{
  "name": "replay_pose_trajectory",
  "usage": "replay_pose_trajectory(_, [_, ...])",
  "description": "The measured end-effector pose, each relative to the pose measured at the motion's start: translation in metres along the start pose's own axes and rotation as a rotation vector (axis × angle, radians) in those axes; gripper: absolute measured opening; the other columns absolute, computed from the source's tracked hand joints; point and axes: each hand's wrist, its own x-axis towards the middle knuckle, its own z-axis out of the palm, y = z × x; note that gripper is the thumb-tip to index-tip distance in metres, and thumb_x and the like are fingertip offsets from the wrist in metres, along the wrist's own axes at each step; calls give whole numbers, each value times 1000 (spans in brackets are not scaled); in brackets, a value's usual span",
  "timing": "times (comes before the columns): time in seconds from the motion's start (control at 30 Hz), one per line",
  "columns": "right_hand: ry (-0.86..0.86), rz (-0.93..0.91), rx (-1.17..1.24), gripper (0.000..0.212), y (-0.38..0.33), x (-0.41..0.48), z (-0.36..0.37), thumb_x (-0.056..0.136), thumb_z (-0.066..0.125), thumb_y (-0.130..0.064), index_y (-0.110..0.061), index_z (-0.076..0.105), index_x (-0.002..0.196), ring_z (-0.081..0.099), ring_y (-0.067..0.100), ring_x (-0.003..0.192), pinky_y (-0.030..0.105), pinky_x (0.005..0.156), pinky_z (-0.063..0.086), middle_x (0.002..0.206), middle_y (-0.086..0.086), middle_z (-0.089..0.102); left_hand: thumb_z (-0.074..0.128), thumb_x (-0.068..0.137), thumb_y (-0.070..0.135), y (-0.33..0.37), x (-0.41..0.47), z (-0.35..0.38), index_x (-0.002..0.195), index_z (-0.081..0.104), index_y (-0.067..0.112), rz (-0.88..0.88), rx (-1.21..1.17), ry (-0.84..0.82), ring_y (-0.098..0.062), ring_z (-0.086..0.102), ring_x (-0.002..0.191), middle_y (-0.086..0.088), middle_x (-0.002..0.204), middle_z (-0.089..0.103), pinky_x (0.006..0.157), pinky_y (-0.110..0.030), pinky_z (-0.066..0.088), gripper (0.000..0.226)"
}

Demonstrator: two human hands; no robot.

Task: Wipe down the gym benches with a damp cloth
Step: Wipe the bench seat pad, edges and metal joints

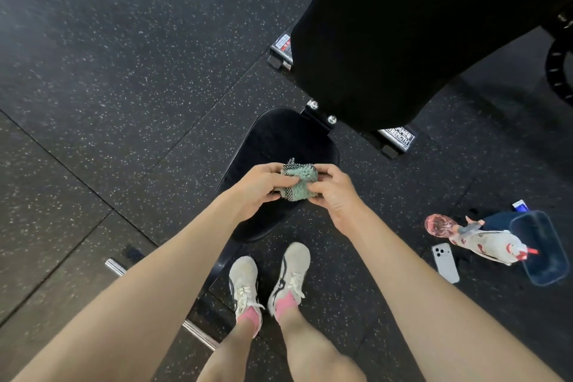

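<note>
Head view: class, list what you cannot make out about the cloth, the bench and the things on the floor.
All in the head view:
1. Cloth: bunched between the left hand and right hand, fingers covering its edges; dampness cannot be told.
2. Backrest: cut off by top and right edges; too dark for surface detail.
3. Seat pad: near part hidden behind hands and forearms.
4. Blue tub: small, near the right edge; contents unclear.

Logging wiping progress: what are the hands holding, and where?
A bunched green cloth with black mesh backing, held between both hands: the left hand grips its left side, the right hand its right side, above the black padded seat.
</note>
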Motion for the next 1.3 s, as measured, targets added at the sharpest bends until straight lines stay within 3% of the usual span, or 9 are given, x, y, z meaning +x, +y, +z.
replay_pose_trajectory(0.13, [-11, 13, -17, 43, 9, 6, -8, 88, 49, 14, -20, 60, 111, 63, 21, 105, 34, 87, 54, 117, 7, 66, 70, 83, 10, -11, 5, 13, 101, 64, 15, 15, 78, 18, -22, 64, 104, -6, 104, 71, 97, -38, 49, 20])
replay_pose_trajectory(0.23, [-50, -2, -92, 51, 19, 13, -18, 83, 51, 18, -16, 58, 121, 63, 17, 104, 22, 76, 54, 118, 6, 65, 68, 83, -1, -23, 10, 29, 96, 60, 14, 77, 88, 99, -15, 65, 86, -9, 99, 67, 74, -24, 56, 21])
replay_pose_trajectory(0.3, [-117, -63, -294, 48, 30, 18, -29, 81, 63, 11, -15, 57, 121, 63, 14, 102, 15, 70, 50, 115, 4, 66, 65, 84, -3, -34, 16, 40, 91, 61, 15, 101, 105, 134, -17, 63, 85, -10, 97, 65, 76, -29, 55, 20])
replay_pose_trajectory(0.53, [-175, -192, -537, 34, 52, 58, -89, 77, 69, 1, -16, 59, 105, 65, 18, 98, 38, 88, 55, 106, 5, 68, 70, 82, 5, -79, 49, 105, 93, 63, 16, 133, -81, 378, -21, 65, 86, -11, 98, 67, 86, -44, 53, 17])
replay_pose_trajectory(0.67, [-31, -188, -372, 40, 61, 70, -115, 80, 59, 5, -22, 57, 108, 59, 11, 87, 22, 71, 52, 97, -2, 60, 70, 82, 6, -97, 76, 151, 96, 58, 10, 144, -297, 473, -21, 65, 83, -9, 95, 68, 77, -38, 53, 20])
replay_pose_trajectory(0.87, [-2, -166, -289, 48, 84, 100, -143, 81, 58, 10, -14, 57, 123, 59, 10, 89, 17, 69, 47, 105, 3, 60, 71, 79, 8, -111, 109, 183, 101, 51, 13, 176, -162, 566, -15, 56, 79, -7, 96, 62, 67, -26, 44, 29])
replay_pose_trajectory(1.03, [3, -56, 96, 60, 102, 127, -145, 82, 62, 13, 0, 46, 138, 63, 19, 94, 29, 89, 49, 95, 6, 65, 67, 81, 5, -124, 127, 179, 100, 48, 11, 284, -65, 596, -12, 53, 76, -8, 96, 62, 61, -16, 41, 28])
replay_pose_trajectory(1.13, [-83, -64, 202, 50, 114, 143, -136, 84, 47, 14, 2, 52, 132, 64, 19, 86, 29, 79, 53, 97, 9, 65, 64, 82, 5, -140, 145, 177, 101, 46, 14, 368, 58, 705, -10, 53, 68, -1, 91, 62, 54, -17, 43, 27])
replay_pose_trajectory(1.3, [-247, -47, 408, 36, 123, 183, -127, 89, 39, -11, -6, 58, 119, 63, 29, 84, 38, 79, 54, 96, 16, 63, 66, 82, 16, -170, 181, 201, 102, 42, 30, 652, 233, 977, -2, 57, 81, 11, 95, 58, 68, -27, 50, 34])
